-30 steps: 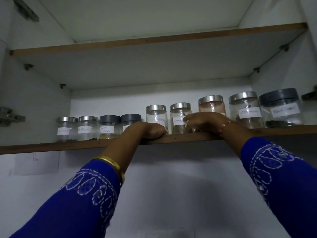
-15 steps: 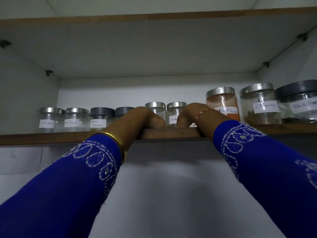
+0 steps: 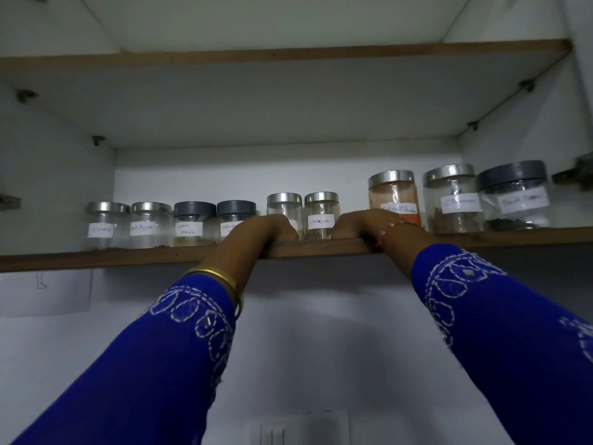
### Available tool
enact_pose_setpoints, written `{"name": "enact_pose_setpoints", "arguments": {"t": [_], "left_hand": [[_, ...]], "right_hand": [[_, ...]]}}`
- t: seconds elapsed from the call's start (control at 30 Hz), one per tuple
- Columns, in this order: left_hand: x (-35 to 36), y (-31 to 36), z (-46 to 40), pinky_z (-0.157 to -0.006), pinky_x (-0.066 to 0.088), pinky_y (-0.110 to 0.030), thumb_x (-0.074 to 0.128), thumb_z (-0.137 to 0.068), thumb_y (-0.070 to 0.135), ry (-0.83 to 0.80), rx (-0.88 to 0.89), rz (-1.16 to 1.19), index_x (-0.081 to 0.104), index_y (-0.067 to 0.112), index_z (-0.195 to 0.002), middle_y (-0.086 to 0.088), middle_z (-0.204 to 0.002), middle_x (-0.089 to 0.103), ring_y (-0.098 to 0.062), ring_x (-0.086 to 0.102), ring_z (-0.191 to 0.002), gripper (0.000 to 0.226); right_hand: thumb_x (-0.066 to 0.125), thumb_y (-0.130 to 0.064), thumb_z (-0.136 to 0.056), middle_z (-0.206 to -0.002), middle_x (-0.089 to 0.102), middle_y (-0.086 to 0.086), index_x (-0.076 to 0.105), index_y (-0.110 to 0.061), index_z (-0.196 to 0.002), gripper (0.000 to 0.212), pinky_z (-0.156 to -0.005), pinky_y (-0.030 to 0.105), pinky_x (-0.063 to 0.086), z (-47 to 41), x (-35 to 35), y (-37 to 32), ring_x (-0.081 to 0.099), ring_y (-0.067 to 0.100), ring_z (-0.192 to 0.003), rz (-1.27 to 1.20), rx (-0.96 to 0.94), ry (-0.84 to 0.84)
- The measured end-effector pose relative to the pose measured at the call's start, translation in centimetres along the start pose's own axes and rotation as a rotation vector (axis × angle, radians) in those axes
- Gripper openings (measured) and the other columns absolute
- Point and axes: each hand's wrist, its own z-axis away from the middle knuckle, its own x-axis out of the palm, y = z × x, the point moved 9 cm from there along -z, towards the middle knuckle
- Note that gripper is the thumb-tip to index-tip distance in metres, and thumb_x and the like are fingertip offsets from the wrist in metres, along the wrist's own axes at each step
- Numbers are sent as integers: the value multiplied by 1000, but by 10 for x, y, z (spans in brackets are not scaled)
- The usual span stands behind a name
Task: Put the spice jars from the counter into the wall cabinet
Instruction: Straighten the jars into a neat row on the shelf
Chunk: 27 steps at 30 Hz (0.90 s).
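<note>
Nine labelled clear glass spice jars (image 3: 321,215) stand in one row near the brown-edged wooden cabinet shelf (image 3: 128,256) front, labels readable. Left hand (image 3: 272,228) and right hand (image 3: 362,224) rest curled on its edge; grip contents: cannot tell.

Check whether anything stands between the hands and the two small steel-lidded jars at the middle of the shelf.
Nothing visible does. The left hand and right hand rest on the wooden shelf edge, directly in front of the two small steel-lidded glass jars. The finger-to-jar contact is hidden.
</note>
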Motion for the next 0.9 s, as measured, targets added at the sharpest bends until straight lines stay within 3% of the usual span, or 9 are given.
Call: {"name": "enact_pose_setpoints", "arguments": {"t": [0.07,0.1,0.17,0.23,0.27,0.47,0.6,0.73,0.9], "left_hand": [[-11,1,8,-89,42,-31,43,-95,23,113,10,-33,56,-2,-116,-16,-124,58,-28,55,-114,35],[-16,1,12,-87,41,-30,43,-95,24,149,23,-22,57,-3,-115,-18,-124,58,-29,55,-114,37],[-17,-2,22,-87,39,-30,39,-96,29,172,23,40,55,-3,-118,-20,-127,55,-31,53,-115,42],[-17,-4,40,-94,39,-35,28,-99,34,216,23,46,53,-3,-121,-23,-129,53,-34,51,-117,50],[-16,-4,50,-94,39,-37,23,-99,34,248,24,14,52,-2,-122,-23,-127,54,-35,52,-115,51],[-11,8,104,-93,38,-40,23,-100,31,476,92,-170,53,8,-117,-17,-120,59,-35,53,-111,42],[-4,28,118,-104,32,-46,30,-99,30,414,157,-179,50,10,-122,-15,-124,56,-36,51,-114,37],[6,84,122,-93,39,-40,33,-98,25,365,281,-92,52,5,-117,-18,-120,57,-36,53,-108,33],[22,114,119,-110,23,-48,33,-96,29,432,229,-161,48,9,-120,-12,-126,54,-32,45,-120,33]], "right_hand": [[41,-21,-98,-126,55,17,55,0,-121,35,-75,28,42,32,-11,-17,54,28,-107,-24,-45,-26],[37,-15,-98,-130,54,19,55,4,-119,34,-74,26,37,46,-20,-27,54,28,-109,-32,-94,22],[35,-15,-97,-125,56,21,62,-1,-93,31,-77,27,35,57,-23,-20,53,26,-98,-54,-83,94],[34,-18,-95,-119,60,21,47,-14,-65,34,-78,30,38,64,-25,-10,51,25,-89,-78,-98,183],[32,-20,-95,-116,60,21,44,-14,-62,35,-79,32,39,71,-24,-7,52,27,-89,-64,-104,220],[25,-33,-101,-115,59,20,55,-9,-81,43,-85,31,37,116,-27,10,54,30,-107,-54,-173,288],[32,-26,-100,-117,58,21,58,-4,-107,35,-85,32,38,139,-37,49,53,31,-107,-41,-136,297],[39,-13,-97,-125,55,20,57,-3,-118,29,-94,34,40,161,-46,96,50,32,-115,2,-91,366],[41,-10,-96,-123,56,18,55,-4,-120,28,-85,31,40,170,-41,102,53,32,-111,49,-110,459]]}}
